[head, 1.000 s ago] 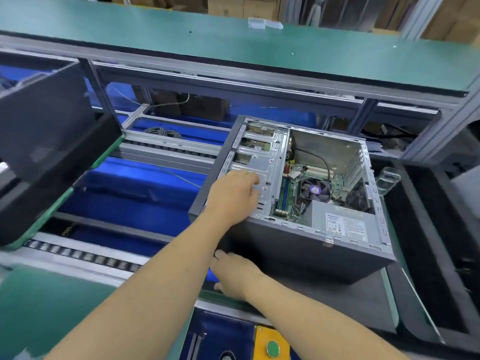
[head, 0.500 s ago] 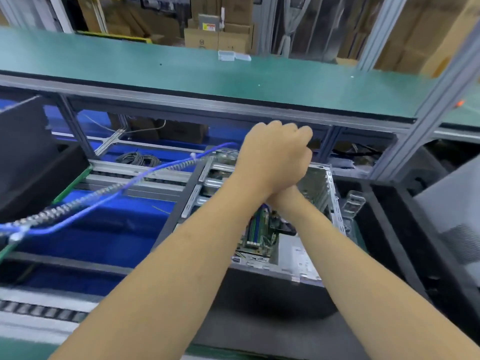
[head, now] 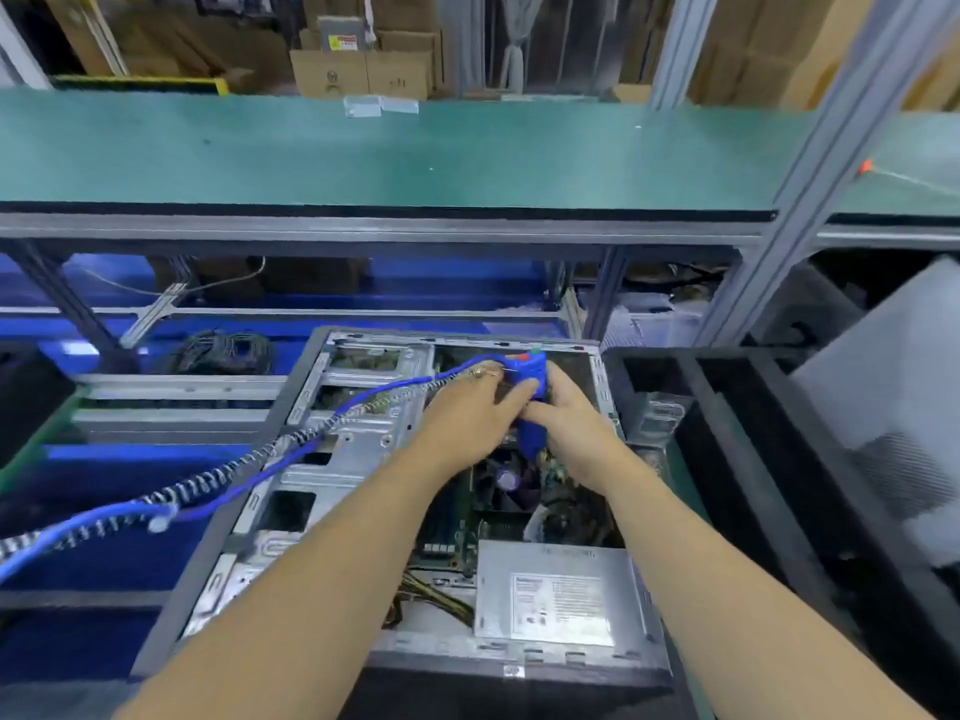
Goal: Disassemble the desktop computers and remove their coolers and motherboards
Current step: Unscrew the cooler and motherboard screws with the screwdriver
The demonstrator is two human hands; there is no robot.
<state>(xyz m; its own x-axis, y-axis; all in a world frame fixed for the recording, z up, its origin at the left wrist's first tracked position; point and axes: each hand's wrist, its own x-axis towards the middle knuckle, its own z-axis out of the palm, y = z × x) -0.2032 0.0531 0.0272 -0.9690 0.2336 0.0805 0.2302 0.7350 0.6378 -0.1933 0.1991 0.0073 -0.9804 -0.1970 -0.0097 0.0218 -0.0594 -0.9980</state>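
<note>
Hands, left [head: 470, 418] and right [head: 569, 428], hold blue screwdriver [head: 532, 402] inside open case [head: 311, 387].

Both hands [head: 470, 423] [head: 571, 433] and the driver [head: 532, 402] crowd the case's [head: 218, 558] 12 o'clock end; cable [head: 291, 444] bars 9 o'clock (low across the drive cage [head: 353, 449]); PSU [head: 556, 595] fills 5 o'clock.

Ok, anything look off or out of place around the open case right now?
Nothing stands out. The computer case lies open, its power supply seated. Both hands, left hand and right hand, grip the blue screwdriver above the cooler fan; its coiled cable trails left across the case.
</note>
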